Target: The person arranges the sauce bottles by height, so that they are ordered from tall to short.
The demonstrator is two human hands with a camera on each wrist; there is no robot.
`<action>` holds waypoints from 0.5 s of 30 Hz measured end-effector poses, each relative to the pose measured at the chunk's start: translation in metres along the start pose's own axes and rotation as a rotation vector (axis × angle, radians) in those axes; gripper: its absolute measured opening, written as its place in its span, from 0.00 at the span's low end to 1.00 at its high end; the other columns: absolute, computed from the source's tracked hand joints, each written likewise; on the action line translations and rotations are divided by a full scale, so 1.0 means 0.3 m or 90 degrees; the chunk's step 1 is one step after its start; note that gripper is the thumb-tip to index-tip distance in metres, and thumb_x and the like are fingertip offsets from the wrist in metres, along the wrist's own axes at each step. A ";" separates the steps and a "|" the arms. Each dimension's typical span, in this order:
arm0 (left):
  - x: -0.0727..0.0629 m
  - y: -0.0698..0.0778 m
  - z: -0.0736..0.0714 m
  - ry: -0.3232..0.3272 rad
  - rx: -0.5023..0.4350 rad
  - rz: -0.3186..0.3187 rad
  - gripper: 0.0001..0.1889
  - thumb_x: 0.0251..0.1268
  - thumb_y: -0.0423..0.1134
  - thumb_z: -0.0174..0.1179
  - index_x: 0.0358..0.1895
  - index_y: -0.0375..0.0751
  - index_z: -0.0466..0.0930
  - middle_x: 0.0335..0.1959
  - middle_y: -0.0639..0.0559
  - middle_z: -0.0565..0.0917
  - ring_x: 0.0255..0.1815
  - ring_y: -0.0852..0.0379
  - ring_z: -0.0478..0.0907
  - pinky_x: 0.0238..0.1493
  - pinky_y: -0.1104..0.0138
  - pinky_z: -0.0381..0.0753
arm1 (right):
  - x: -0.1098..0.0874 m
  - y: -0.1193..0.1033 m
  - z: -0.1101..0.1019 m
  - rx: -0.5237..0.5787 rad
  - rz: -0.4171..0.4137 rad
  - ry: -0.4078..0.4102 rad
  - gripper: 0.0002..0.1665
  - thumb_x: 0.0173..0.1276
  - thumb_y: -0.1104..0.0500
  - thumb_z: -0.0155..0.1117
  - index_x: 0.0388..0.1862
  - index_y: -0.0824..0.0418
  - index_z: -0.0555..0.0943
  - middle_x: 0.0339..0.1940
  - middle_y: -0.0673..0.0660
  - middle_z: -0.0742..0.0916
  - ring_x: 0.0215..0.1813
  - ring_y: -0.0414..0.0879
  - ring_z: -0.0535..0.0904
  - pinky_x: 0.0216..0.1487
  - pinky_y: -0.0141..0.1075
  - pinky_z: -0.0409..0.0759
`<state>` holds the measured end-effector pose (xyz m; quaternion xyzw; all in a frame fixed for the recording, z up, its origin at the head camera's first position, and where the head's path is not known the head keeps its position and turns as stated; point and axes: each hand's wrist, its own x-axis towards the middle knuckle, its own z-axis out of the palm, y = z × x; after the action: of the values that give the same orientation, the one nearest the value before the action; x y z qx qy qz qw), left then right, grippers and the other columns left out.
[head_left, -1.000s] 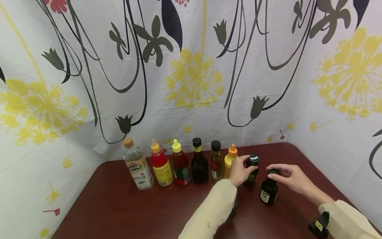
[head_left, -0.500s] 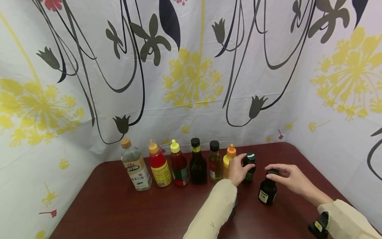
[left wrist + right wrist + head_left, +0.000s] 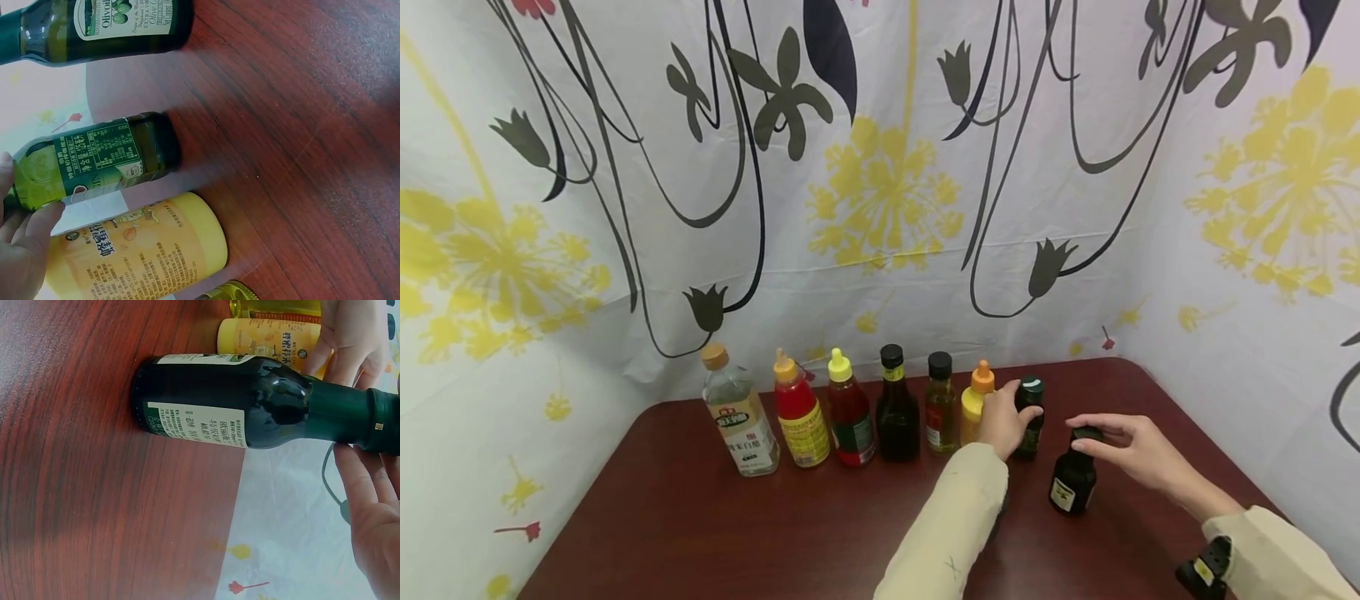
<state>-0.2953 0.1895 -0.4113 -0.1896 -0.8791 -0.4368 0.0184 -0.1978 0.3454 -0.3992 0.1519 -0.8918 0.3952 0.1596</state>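
Observation:
In the head view, my left hand (image 3: pixel 1003 425) is at the upper part of a small green-capped oil bottle (image 3: pixel 1028 437), thumb and fingers about its neck. The left wrist view shows this bottle's green label (image 3: pixel 100 156) and yellow-green oil, the bottle standing upright on the table. My right hand (image 3: pixel 1131 446) holds a dark olive oil bottle (image 3: pixel 1072 483) by its neck and cap, nearer the front. Its green neck (image 3: pixel 337 412) lies against my right fingers in the right wrist view. Part of the left grip is hidden.
Along the back of the dark red table (image 3: pixel 737 533) stand a clear vinegar bottle (image 3: pixel 743 433), two red sauce bottles (image 3: pixel 805 425), a dark bottle (image 3: pixel 899 421), an amber bottle (image 3: pixel 940 412) and a yellow squeeze bottle (image 3: pixel 973 408). Patterned cloth (image 3: pixel 880 317) hangs behind.
My left hand has shifted slightly on the small green-capped bottle, so more of it shows. The right hand and its bottle have stayed nearly still.

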 end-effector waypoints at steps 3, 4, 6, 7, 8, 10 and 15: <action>0.001 0.006 0.001 -0.007 -0.002 -0.012 0.25 0.53 0.46 0.62 0.56 0.46 0.72 0.49 0.53 0.78 0.48 0.59 0.75 0.44 0.67 0.75 | -0.004 -0.001 -0.001 0.001 -0.004 0.004 0.16 0.59 0.62 0.61 0.46 0.66 0.78 0.43 0.49 0.82 0.46 0.23 0.71 0.41 0.21 0.72; 0.002 0.008 0.001 -0.007 -0.003 -0.013 0.25 0.53 0.45 0.62 0.56 0.46 0.72 0.49 0.52 0.78 0.48 0.59 0.75 0.44 0.67 0.75 | -0.004 -0.002 -0.001 0.002 -0.007 0.006 0.16 0.59 0.62 0.61 0.46 0.66 0.78 0.43 0.48 0.82 0.46 0.23 0.71 0.41 0.21 0.72; 0.003 0.010 0.002 -0.006 -0.004 -0.014 0.25 0.53 0.45 0.61 0.56 0.46 0.71 0.48 0.52 0.78 0.48 0.58 0.75 0.43 0.67 0.75 | -0.003 -0.002 -0.002 0.005 -0.012 0.008 0.16 0.59 0.62 0.62 0.46 0.66 0.78 0.43 0.45 0.82 0.46 0.23 0.71 0.41 0.21 0.72; 0.003 0.012 0.002 -0.003 -0.001 -0.014 0.24 0.53 0.45 0.61 0.56 0.46 0.71 0.48 0.52 0.78 0.47 0.59 0.75 0.43 0.68 0.75 | -0.003 -0.001 -0.002 0.006 -0.018 0.006 0.16 0.58 0.63 0.62 0.46 0.67 0.78 0.43 0.43 0.81 0.46 0.23 0.71 0.41 0.21 0.72; 0.003 0.013 0.003 -0.001 0.001 -0.013 0.24 0.54 0.46 0.61 0.56 0.46 0.71 0.47 0.52 0.79 0.46 0.59 0.75 0.42 0.68 0.75 | -0.003 0.000 -0.002 0.009 -0.020 0.006 0.16 0.58 0.63 0.62 0.46 0.66 0.78 0.43 0.41 0.81 0.45 0.23 0.71 0.40 0.22 0.73; 0.004 0.015 0.006 0.005 0.002 -0.011 0.24 0.54 0.45 0.61 0.55 0.45 0.71 0.45 0.52 0.80 0.44 0.59 0.76 0.40 0.68 0.76 | -0.003 0.002 -0.002 0.018 -0.024 0.002 0.16 0.56 0.64 0.63 0.45 0.66 0.78 0.43 0.38 0.80 0.44 0.24 0.73 0.39 0.23 0.74; 0.013 0.006 0.017 0.017 0.005 -0.011 0.24 0.53 0.45 0.62 0.54 0.44 0.72 0.43 0.51 0.80 0.42 0.59 0.77 0.39 0.69 0.76 | -0.002 0.005 -0.006 0.033 -0.032 -0.019 0.18 0.55 0.65 0.64 0.46 0.67 0.77 0.43 0.35 0.78 0.44 0.26 0.74 0.37 0.25 0.75</action>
<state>-0.2974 0.1958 -0.4123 -0.1766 -0.8820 -0.4361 0.0270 -0.1974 0.3477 -0.3993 0.1845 -0.8794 0.4118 0.1521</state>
